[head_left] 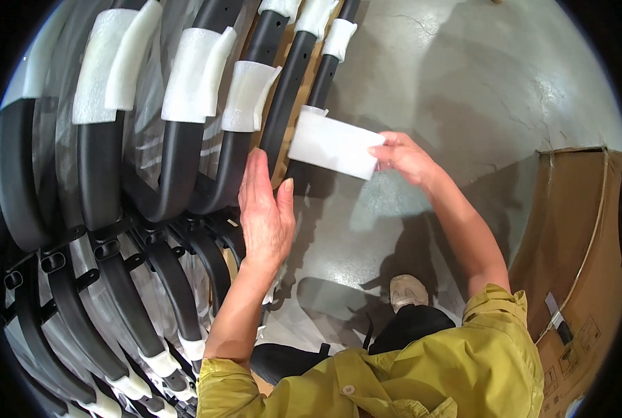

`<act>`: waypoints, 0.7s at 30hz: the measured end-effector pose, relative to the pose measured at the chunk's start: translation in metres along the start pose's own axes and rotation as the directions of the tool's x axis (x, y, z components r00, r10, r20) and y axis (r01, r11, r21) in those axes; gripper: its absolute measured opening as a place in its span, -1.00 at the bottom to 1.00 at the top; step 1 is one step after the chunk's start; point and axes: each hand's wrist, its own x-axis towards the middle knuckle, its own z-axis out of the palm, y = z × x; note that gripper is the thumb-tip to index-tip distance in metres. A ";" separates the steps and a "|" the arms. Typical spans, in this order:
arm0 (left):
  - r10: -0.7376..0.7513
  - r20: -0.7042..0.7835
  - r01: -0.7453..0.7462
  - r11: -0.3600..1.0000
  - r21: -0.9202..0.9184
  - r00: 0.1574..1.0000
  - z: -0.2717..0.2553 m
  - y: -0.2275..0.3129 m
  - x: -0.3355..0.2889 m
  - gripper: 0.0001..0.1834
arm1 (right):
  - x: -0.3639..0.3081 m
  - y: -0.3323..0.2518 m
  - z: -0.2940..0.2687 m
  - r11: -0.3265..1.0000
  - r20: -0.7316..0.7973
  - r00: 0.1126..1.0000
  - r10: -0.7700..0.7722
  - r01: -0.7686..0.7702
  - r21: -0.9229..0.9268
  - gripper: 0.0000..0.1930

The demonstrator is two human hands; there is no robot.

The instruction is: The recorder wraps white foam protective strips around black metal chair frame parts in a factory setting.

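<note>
A white foam sheet [335,148] is pinched at its right end between the thumb and fingers of my right hand [407,157]. Its left end lies against the outermost black metal tube [320,89], where it overlaps a foam wrap. My left hand [264,209] is held flat, fingers stretched out and thumb apart, with nothing in it. It rests beside or against the neighbouring black tube [279,106]; whether it presses on it I cannot tell. More bent black tubes [181,164] to the left carry white foam wraps [189,76].
Clear plastic film [142,136] hangs between the tubes. Below them, black brackets [109,249] join more curved tubes [126,306] with foam-wrapped ends. A large brown cardboard box [569,223] stands at the right on the grey concrete floor [478,90]. My shoe [408,290] is near the middle.
</note>
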 end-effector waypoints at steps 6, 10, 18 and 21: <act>-0.596 0.096 0.602 0.774 -0.194 0.797 0.034 -0.024 0.043 -0.43 | 0.036 -0.032 0.020 0.994 0.006 0.998 -0.057 0.056 0.093 -0.77; -0.638 0.088 0.628 0.708 -0.323 0.765 0.048 -0.029 0.057 -0.33 | 0.055 -0.032 0.029 1.000 0.121 0.993 -0.015 0.012 0.026 -0.83; -0.616 -0.176 0.598 0.787 -0.152 0.768 0.052 -0.007 0.051 -0.48 | 0.060 -0.030 0.059 0.981 0.025 0.999 -0.035 0.029 0.193 -0.79; -0.428 -0.416 0.281 0.886 -0.369 0.802 0.060 -0.010 0.035 -0.63 | 0.055 -0.028 0.059 0.986 0.083 0.996 -0.023 0.009 0.166 -0.80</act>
